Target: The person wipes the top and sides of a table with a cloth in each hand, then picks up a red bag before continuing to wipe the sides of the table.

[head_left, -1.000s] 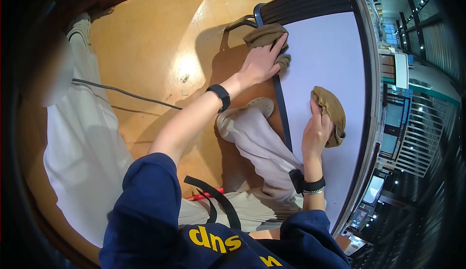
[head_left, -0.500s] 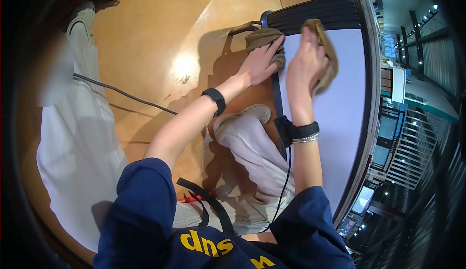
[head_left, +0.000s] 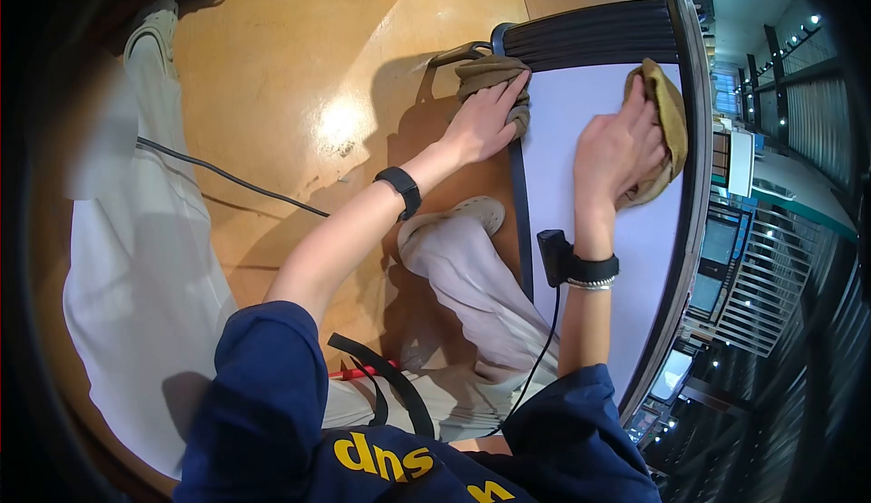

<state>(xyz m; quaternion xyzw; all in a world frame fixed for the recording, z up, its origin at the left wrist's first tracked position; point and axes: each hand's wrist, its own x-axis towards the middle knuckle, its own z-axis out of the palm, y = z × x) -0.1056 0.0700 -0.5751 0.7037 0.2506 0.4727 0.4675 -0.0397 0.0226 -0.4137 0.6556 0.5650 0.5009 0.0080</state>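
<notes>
My right hand [head_left: 619, 149] presses a brown cloth [head_left: 670, 126] onto the smooth white panel [head_left: 581, 322], close to its far right edge. The cloth is bunched under the fingers and partly hidden by them. At the panel's upper left corner, my left hand [head_left: 485, 122] grips a second brown cloth [head_left: 494, 69], fingers laid over its folds and the dark frame edge. A black ribbed strip [head_left: 590, 36] runs along the panel's top end. On my right wrist sits a black band with a small box [head_left: 553, 258] and a cable.
A wooden floor [head_left: 281, 68] lies to the left, crossed by a black cable [head_left: 245, 179]. My light-trousered leg [head_left: 476, 285] rests against the panel's left side. A black strap [head_left: 399, 380] and a red object [head_left: 363, 371] are near my lap. Shelving [head_left: 771, 276] stands beyond the right edge.
My right hand has slid its cloth to the right and slightly downward across the white panel. My left hand stays on its cloth at the corner.
</notes>
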